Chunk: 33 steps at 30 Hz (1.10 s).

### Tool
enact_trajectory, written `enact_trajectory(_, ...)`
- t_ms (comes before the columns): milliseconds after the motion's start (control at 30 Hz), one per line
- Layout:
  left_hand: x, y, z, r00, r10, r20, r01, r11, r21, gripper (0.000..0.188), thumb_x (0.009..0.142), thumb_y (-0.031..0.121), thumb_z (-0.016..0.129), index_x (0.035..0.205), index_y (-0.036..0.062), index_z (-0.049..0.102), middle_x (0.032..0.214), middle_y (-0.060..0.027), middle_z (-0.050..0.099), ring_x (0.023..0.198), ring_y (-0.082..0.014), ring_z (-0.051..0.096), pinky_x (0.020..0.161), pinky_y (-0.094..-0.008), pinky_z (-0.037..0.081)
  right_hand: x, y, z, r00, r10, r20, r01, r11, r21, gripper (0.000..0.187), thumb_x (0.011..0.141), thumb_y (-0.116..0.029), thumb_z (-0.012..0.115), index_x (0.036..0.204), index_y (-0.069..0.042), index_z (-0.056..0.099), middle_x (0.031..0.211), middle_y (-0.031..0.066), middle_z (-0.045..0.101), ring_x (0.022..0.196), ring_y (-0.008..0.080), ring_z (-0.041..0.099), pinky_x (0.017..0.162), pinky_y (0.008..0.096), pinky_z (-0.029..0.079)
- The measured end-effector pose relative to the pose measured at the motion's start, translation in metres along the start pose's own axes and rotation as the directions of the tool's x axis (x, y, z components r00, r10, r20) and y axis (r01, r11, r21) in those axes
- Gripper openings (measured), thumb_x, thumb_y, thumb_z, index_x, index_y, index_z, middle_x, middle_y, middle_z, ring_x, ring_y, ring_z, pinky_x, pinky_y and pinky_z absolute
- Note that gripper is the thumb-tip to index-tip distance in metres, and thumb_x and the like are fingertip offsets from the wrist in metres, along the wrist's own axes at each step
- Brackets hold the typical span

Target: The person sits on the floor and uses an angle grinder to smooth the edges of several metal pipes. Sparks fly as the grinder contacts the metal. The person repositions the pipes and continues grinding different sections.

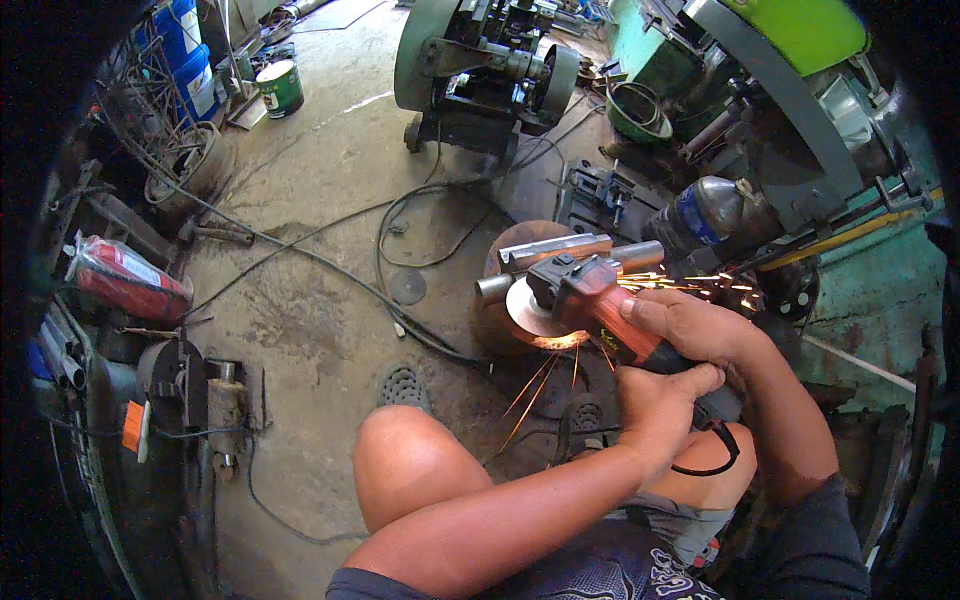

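A red and black angle grinder (608, 318) is held in both hands, right of centre. My right hand (690, 325) is closed over its body near the head. Behind it, my left hand (660, 400) wraps the black rear part. The grinding disc (532, 308) is at a metal bar (555, 250) and a round steel bar (640, 256), which lie across a round rusty base (492, 335). Sparks (700, 285) fly to the right, and others streak downward below the disc. The grinder head hides the exact contact.
A wheeled machine (480, 75) stands ahead. Cables (385, 240) cross the concrete floor. A clear plastic bottle (705, 215) and a small vise (605, 190) are beyond the bars. A green bucket (280, 88) and a plastic-wrapped red cylinder (130, 280) are at left.
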State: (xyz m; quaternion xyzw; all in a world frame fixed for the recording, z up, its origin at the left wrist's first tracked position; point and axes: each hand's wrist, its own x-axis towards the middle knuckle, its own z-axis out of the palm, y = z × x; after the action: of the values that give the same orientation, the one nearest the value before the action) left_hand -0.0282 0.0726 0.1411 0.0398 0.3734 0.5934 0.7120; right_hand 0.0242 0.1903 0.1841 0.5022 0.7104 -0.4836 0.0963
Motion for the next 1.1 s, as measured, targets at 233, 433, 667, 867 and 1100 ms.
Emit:
enact_trajectory(233,0.013,-0.015,0.012,0.997,-0.055,0.059,0.052,0.997,0.06,0.018,0.08,0.006,0.077,0.094,-0.0049,0.074,0.09,-0.0079,0.075,0.075,-0.016,0.071,0.068,-0.0329,0.057,-0.007,0.012,-0.017,0.995,0.102,0.019,-0.102,0.995,-0.004,0.054,0.108,-0.05,0.048,0.107,0.001,0.067,0.093,0.0092,0.066,0.086,0.0176,0.057,0.083,0.0381,0.05)
enact_trajectory(433,0.032,-0.032,0.025,0.987,-0.09,0.13,0.071,0.986,0.148,0.016,0.079,0.006,0.076,0.091,-0.0047,0.074,0.087,-0.0082,0.074,0.073,-0.0166,0.071,0.068,-0.0327,0.057,-0.019,0.048,-0.031,0.971,0.15,-0.186,-0.152,0.988,0.002,0.055,0.105,-0.052,0.05,0.105,0.001,0.067,0.096,0.0104,0.067,0.087,0.0194,0.058,0.081,0.0383,0.05)
enact_trajectory(667,0.048,-0.044,0.04,0.965,-0.127,0.231,0.098,0.986,0.135,0.018,0.075,0.005,0.078,0.088,-0.0053,0.073,0.084,-0.0097,0.074,0.07,-0.0184,0.071,0.064,-0.0333,0.057,-0.025,0.086,-0.048,0.977,0.085,-0.194,-0.066,0.993,0.101,0.054,0.106,-0.046,0.045,0.112,0.003,0.067,0.105,0.0171,0.071,0.092,0.0211,0.062,0.086,0.0407,0.051)
enact_trajectory(867,0.039,-0.045,0.032,0.955,-0.159,0.249,0.124,0.981,0.15,0.018,0.078,0.005,0.078,0.094,-0.0027,0.074,0.087,-0.0078,0.074,0.075,-0.0174,0.072,0.068,-0.032,0.058,-0.03,0.082,-0.034,0.966,0.147,-0.213,-0.11,0.978,0.177,0.041,0.107,-0.038,0.051,0.115,0.0,0.066,0.098,0.004,0.065,0.086,0.0124,0.057,0.078,0.0322,0.05)
enact_trajectory(1100,0.016,-0.032,0.006,0.973,-0.19,0.129,0.164,0.968,0.189,0.022,0.079,0.005,0.078,0.099,-0.0029,0.073,0.092,-0.0088,0.075,0.079,-0.0203,0.073,0.071,-0.0345,0.059,-0.021,0.055,-0.005,0.981,-0.107,-0.163,0.107,0.994,-0.012,0.051,0.103,-0.047,0.049,0.108,0.001,0.066,0.09,0.0148,0.07,0.082,0.0257,0.065,0.078,0.0419,0.053)
